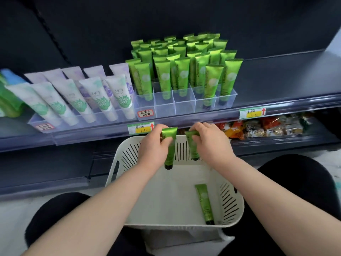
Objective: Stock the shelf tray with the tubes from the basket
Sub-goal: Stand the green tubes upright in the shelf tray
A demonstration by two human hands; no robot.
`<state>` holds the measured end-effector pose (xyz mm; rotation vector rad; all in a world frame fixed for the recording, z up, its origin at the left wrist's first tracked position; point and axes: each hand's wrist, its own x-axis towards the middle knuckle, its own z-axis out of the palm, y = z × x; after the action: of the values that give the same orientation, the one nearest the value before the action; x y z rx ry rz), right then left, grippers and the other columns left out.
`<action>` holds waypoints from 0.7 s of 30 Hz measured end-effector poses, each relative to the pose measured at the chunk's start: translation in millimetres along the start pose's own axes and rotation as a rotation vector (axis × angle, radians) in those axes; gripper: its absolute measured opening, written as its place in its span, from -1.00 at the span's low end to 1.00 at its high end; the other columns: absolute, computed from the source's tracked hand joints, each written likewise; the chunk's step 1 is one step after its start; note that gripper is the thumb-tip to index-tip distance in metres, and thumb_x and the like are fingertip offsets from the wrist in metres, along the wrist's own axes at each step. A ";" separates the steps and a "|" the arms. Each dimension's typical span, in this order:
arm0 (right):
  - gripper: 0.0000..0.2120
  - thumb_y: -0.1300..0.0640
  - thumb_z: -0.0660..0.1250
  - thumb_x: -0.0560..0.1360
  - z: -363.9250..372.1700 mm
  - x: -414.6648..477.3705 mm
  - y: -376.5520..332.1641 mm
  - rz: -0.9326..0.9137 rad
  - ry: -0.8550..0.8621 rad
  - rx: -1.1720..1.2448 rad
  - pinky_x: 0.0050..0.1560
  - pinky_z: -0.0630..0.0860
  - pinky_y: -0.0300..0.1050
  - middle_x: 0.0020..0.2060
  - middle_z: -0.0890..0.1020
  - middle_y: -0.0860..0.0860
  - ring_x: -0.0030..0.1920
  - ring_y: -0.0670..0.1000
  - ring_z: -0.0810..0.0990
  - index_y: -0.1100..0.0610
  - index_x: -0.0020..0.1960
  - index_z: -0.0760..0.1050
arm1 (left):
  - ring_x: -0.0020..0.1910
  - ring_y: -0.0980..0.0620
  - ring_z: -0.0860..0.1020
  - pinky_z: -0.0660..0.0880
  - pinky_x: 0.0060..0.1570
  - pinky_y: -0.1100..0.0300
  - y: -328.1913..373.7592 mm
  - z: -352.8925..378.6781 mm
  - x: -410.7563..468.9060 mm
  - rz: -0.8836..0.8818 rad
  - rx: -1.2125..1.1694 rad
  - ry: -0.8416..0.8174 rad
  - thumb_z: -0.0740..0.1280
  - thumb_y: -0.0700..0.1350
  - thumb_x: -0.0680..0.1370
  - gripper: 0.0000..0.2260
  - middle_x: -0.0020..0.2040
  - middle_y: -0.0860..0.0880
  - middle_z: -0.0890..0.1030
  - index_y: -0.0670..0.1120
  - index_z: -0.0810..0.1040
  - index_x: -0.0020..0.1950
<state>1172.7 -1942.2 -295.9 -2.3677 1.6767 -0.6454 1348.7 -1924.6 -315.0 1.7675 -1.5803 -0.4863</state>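
Two green tubes are lifted above the basket (230, 198), caps down, matching how stocked tubes stand. Left hand (154, 150) is clamped on one tube (169, 154); right hand (208, 145) is clamped on another (192, 148). One tube (203, 202) lies in the basket. The shelf tray (184, 106) above has empty front cells, presumably their destination.

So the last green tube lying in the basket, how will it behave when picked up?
The green tube lies flat on the basket floor, so it probably will not roll. It looks slim and small, likely light. Its glossy skin may be slightly slippery, and the body probably gives a little when pinched.
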 end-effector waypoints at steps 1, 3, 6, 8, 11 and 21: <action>-0.82 0.12 0.22 0.55 -8.2 3.1 -2.3 -0.011 0.027 0.000 -0.08 0.45 -0.01 0.02 0.58 -0.01 0.05 0.09 0.48 0.03 0.14 0.46 | -0.16 0.01 0.53 0.40 -0.17 0.17 6.9 -5.6 3.9 0.025 -0.003 0.023 0.38 -0.08 0.52 -0.82 -0.17 0.09 0.57 0.08 0.49 0.09; -0.81 0.12 0.22 0.55 -22.3 9.5 -6.5 -0.018 0.069 0.006 -0.08 0.46 0.01 0.02 0.58 0.00 0.05 0.10 0.48 0.05 0.14 0.47 | -0.13 -0.01 0.55 0.46 -0.15 0.13 18.5 -15.6 10.7 0.056 -0.013 0.049 0.38 -0.09 0.52 -0.81 -0.16 0.08 0.58 0.10 0.48 0.09; -0.81 0.13 0.22 0.55 -38.2 18.8 -10.6 -0.034 0.126 0.010 -0.09 0.47 0.02 0.01 0.58 0.00 0.03 0.10 0.48 0.06 0.15 0.46 | -0.12 0.00 0.54 0.45 -0.13 0.13 32.2 -27.0 18.5 0.088 -0.041 0.084 0.37 -0.08 0.52 -0.81 -0.16 0.12 0.55 0.13 0.46 0.06; -0.81 0.13 0.21 0.56 -46.9 25.0 -13.0 -0.043 0.152 0.011 -0.09 0.47 0.01 0.02 0.58 0.00 0.04 0.10 0.48 0.06 0.16 0.46 | -0.12 0.02 0.54 0.46 -0.14 0.12 41.4 -33.5 22.8 0.109 -0.041 0.098 0.36 -0.07 0.53 -0.81 -0.16 0.12 0.55 0.18 0.42 0.04; -0.80 0.13 0.22 0.56 -58.6 35.3 -18.2 -0.070 0.199 0.005 -0.11 0.47 0.01 0.02 0.58 -0.01 0.05 0.09 0.48 0.05 0.17 0.47 | -0.16 0.10 0.54 0.49 -0.20 0.14 56.1 -43.8 30.8 0.147 -0.049 0.132 0.35 -0.06 0.55 -0.82 -0.18 0.18 0.54 0.19 0.41 0.04; -0.81 0.18 0.20 0.57 -87.6 101.6 -42.8 -0.158 0.426 0.070 -0.26 0.46 -0.04 -0.02 0.56 0.01 -0.05 0.08 0.51 0.09 0.16 0.48 | -0.23 0.29 0.48 0.30 -0.35 0.43 82.8 -80.6 65.4 0.192 -0.094 0.344 0.34 -0.07 0.56 -0.81 -0.21 0.18 0.50 0.14 0.45 0.13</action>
<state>1198.8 -2012.0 -176.4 -2.4540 1.5835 -1.2907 1358.0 -1967.8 -189.9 1.5159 -1.4385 -0.1505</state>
